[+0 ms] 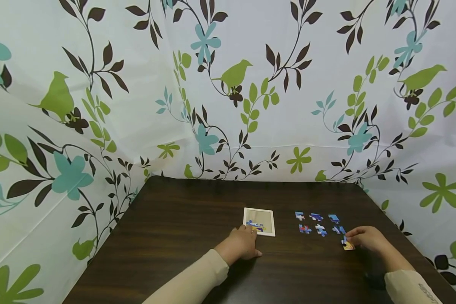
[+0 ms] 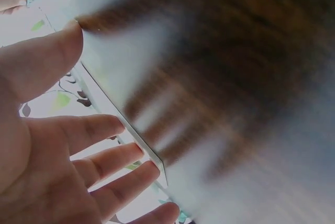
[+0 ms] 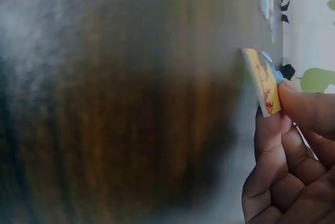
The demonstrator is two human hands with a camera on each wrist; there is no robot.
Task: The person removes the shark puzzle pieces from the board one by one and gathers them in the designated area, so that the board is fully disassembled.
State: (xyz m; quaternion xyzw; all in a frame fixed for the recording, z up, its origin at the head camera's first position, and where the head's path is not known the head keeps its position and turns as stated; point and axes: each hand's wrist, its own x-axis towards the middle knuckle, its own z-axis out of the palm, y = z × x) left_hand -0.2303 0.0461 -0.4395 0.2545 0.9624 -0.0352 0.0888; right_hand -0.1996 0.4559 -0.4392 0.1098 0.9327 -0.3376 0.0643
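In the head view a puzzle tray (image 1: 274, 223) with a white rim lies flat on the table. Along its bottom, a few joined blue and yellow pieces (image 1: 257, 226) show, partly covered by fingers. My left hand (image 1: 240, 242) rests at the tray's near left edge; in the left wrist view its fingers (image 2: 112, 156) are spread and extended towards the tray's rim (image 2: 112, 98). Over to the right, my right hand (image 1: 368, 240) pinches a yellow and blue puzzle piece (image 3: 265, 82) between thumb and fingers, tilted up off the table in the right wrist view.
Several loose puzzle pieces lie in two rows between the tray and my right hand, among them a blue and red piece (image 1: 305, 229) and a blue piece (image 1: 333, 218). The dark wooden table (image 1: 175, 236) meets a patterned curtain (image 1: 251, 126) at its back and sides.
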